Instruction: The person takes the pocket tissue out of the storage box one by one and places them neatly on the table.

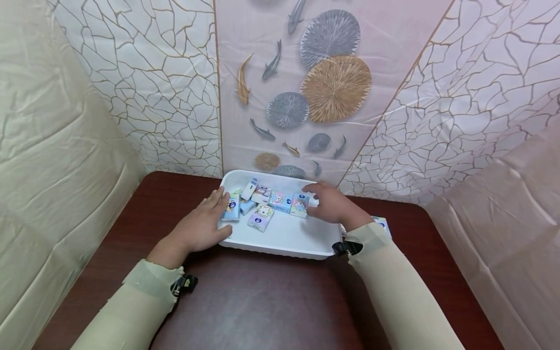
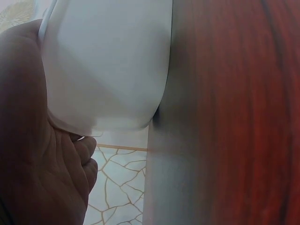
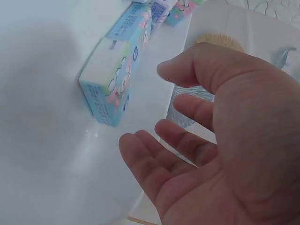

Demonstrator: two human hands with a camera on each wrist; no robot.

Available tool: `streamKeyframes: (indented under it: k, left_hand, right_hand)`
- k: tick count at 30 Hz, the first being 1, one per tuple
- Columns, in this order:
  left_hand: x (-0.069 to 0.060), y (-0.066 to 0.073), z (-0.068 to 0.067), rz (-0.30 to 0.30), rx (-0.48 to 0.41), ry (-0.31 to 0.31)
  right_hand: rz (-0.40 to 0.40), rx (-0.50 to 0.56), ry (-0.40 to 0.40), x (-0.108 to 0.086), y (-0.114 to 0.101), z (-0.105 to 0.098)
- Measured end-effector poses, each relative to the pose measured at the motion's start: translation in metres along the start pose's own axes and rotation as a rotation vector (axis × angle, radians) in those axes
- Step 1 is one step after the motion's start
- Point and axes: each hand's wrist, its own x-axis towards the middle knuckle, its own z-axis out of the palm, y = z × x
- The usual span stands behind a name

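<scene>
My left hand (image 1: 202,221) holds the front-left corner of a white plastic tray (image 1: 284,243), its thumb over the rim and its fingers along the left end. The left wrist view shows the same hand (image 2: 51,154) against the tray's outer wall (image 2: 108,61). Over the tray's right end hovers my right hand (image 1: 330,204), thumb and fingers apart with nothing between them. Nearest to it is a blue-and-white pocket tissue pack (image 1: 299,205) with cartoon print, standing apart from the fingers (image 3: 140,159) in the right wrist view. Several similar packs, such as a lilac one (image 1: 260,218), lie in the tray.
The tray stands on a dark red-brown table (image 1: 262,301) against a patterned cloth backdrop (image 1: 280,131). Outside the tray, behind my right wrist, another printed pack (image 1: 381,224) is partly hidden. Pale cloth walls (image 1: 52,170) close in both sides.
</scene>
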Motion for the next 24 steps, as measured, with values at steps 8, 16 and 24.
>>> streamKeyframes:
  k: [8, 16, 24]
  left_hand:
    - [0.0, -0.001, 0.0, -0.002, -0.005, -0.005]
    - [0.001, -0.001, 0.001, -0.014, -0.002, -0.007]
    - [0.0, -0.001, 0.001, -0.01, -0.004, -0.005]
  right_hand:
    - [0.05, 0.016, 0.01, 0.014, 0.006, 0.007]
    - [0.114, 0.078, 0.004, 0.023, 0.008, 0.015]
    - [0.178, 0.066, -0.018, 0.028, 0.003, 0.023]
